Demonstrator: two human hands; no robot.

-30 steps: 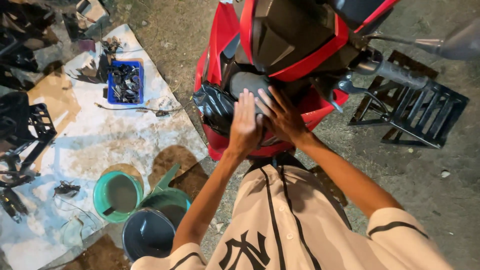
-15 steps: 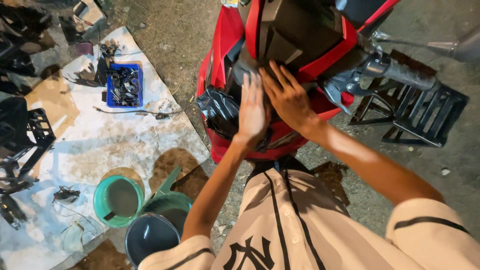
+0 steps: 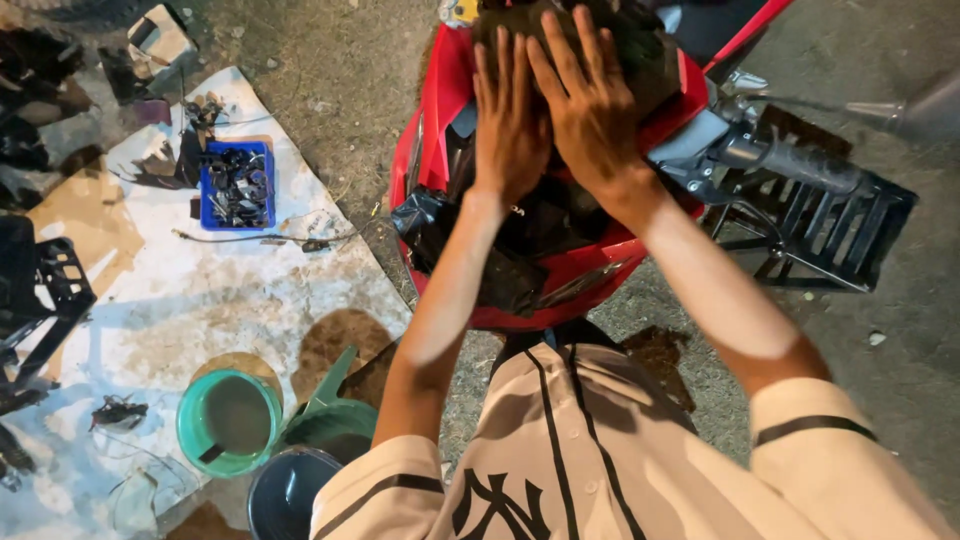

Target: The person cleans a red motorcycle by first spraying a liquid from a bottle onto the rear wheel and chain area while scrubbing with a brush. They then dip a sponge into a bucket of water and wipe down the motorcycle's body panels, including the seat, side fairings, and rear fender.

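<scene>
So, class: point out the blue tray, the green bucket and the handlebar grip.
blue tray (image 3: 207, 188), head view, on its left rim.
green bucket (image 3: 190, 440), head view, on its left rim.
handlebar grip (image 3: 800, 165), head view, mid-grip.

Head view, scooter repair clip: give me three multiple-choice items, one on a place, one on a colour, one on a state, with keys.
1. Where does the blue parts tray lie?
A. on the white sheet on the ground
B. on the scooter
C. in the green bucket

2. What colour is the scooter's body panel?
A. yellow
B. red
C. white

3. How are the left hand and the right hand?
A. clenched around a tool
B. resting in the lap
C. open, pressed flat on the dark front cover

Key: 1 A, the tray sits on the sheet left of the scooter. 2 B, the panel is red. 3 C, fingers are spread, palms down.
</scene>
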